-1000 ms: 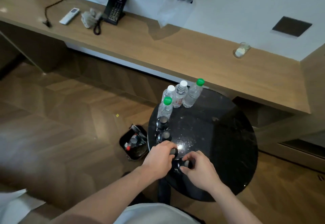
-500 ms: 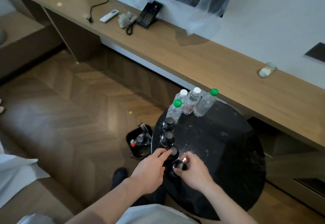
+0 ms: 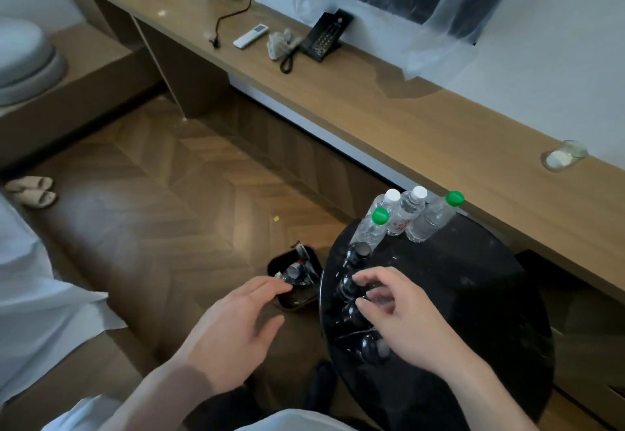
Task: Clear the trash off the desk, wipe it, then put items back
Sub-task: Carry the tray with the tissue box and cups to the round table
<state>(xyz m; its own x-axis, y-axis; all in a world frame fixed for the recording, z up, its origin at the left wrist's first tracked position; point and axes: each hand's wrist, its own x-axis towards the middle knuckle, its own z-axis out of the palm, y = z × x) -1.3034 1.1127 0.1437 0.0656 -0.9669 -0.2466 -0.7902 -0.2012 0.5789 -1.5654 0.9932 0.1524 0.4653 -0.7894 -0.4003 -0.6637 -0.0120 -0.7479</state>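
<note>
A person's two bare hands reach forward, seen from above. The left hand (image 3: 236,326) hangs over the wooden floor (image 3: 162,200), fingers straight and spread, holding nothing. The right hand (image 3: 402,315) is over the near-left part of a round black table (image 3: 473,295), fingers loosely curled above a row of small dark bottles; whether it grips one cannot be told. Four dark bottles (image 3: 372,348) can be counted along the table's left edge, running away from the viewer. Beyond them, at the far edge, stand four clear water bottles (image 3: 404,216) close together: two with green caps, two with white caps. On the floor just left of the table sits one small black trash bin (image 3: 297,298) with trash inside. Farther off, a long wooden desk (image 3: 389,116) runs along the wall. On it, right to left, are one drinking glass (image 3: 563,157), one black telephone (image 3: 324,36), one crumpled cloth (image 3: 280,43), one white remote (image 3: 250,35) and one black cable (image 3: 230,18). One pair of slippers (image 3: 30,190) lies on the floor at far left.
</note>
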